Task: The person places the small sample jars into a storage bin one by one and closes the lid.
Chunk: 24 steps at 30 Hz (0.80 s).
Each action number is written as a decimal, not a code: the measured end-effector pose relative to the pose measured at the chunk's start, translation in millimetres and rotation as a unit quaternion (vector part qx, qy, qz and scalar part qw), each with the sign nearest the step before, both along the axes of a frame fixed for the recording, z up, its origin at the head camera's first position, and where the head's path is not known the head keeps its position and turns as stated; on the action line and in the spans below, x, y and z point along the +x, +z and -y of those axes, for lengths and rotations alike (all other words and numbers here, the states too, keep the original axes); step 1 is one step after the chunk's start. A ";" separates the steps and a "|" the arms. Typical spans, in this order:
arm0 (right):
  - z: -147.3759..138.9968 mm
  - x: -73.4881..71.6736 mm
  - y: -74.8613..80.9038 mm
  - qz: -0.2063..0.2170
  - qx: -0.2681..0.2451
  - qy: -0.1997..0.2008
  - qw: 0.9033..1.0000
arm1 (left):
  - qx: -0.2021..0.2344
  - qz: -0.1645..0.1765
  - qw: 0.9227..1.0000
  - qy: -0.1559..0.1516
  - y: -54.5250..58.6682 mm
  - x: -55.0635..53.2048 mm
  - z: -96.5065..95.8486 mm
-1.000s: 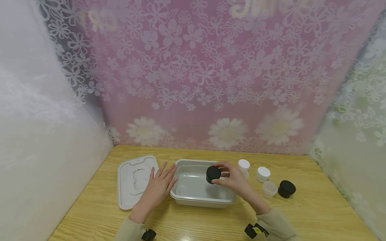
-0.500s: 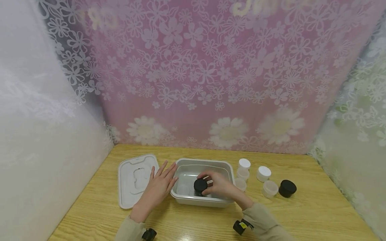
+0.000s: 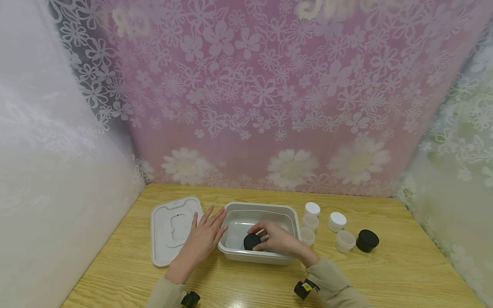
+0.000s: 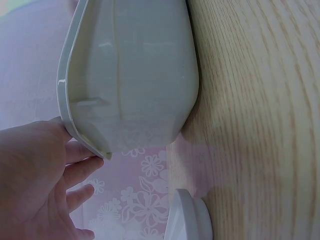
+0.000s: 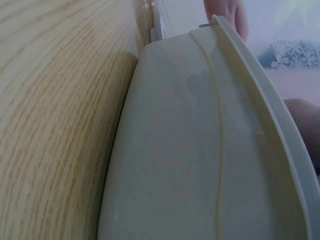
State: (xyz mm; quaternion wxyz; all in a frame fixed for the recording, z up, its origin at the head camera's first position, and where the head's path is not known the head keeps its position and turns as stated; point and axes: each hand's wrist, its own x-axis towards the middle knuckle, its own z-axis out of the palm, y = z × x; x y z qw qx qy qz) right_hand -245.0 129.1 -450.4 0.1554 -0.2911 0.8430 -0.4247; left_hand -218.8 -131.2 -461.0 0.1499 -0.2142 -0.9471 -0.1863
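Note:
My right hand [image 3: 275, 237] reaches into the grey-white plastic box [image 3: 259, 258] and grips a small round black jar [image 3: 252, 242] by its side, near the front left of the box. Its thumb is at the front and its fingers behind. The jar's lower part is hidden. Spread, nearly straight fingers of my left hand [image 3: 204, 237] rest at the box's left rim. The left wrist view shows those fingertips at the rim [image 4: 63, 95]. In the right wrist view the box wall [image 5: 165, 135] hides most of the right hand.
A white lid [image 3: 159, 239] lies flat left of the box, partly under the left forearm. Right of the box stand several small jars: white-capped ones [image 3: 337, 221], translucent ones [image 3: 345, 241] and another black one [image 3: 367, 241]. A patterned curtain [image 3: 246, 107] hangs behind the wooden table [image 3: 239, 284].
My right hand has carried the black jar left and down, from above the box's right half into its front left part. The left hand has stayed at the rim.

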 end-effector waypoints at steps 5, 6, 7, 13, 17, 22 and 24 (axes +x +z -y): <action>-1.2 1.0 1.9 0.058 -0.017 0.005 0.998 | -0.001 -0.002 1.000 -0.002 -0.4 -0.2 -0.1; -1.1 1.2 2.0 0.064 -0.019 0.003 0.998 | -0.001 -0.003 1.000 -0.002 -0.5 -0.2 -0.2; -1.2 1.5 2.4 0.067 -0.019 0.001 0.998 | -0.001 -0.005 1.000 -0.003 -0.6 -0.3 -0.3; -7.1 3.9 6.8 0.008 -0.021 -0.021 1.000 | 0.001 -0.009 1.000 -0.002 -2.0 -1.3 -1.9; -16.2 5.2 9.6 -0.041 -0.067 -0.057 0.995 | 0.001 -0.005 1.000 -0.003 -1.5 -1.1 -2.0; -27.6 11.1 11.1 -0.069 -0.155 -0.103 0.980 | 0.000 -0.003 1.000 -0.003 -0.8 -1.0 -1.1; -31.5 14.5 11.5 -0.083 -0.181 -0.114 0.973 | -0.001 -0.004 1.000 -0.002 -0.7 -1.0 -0.7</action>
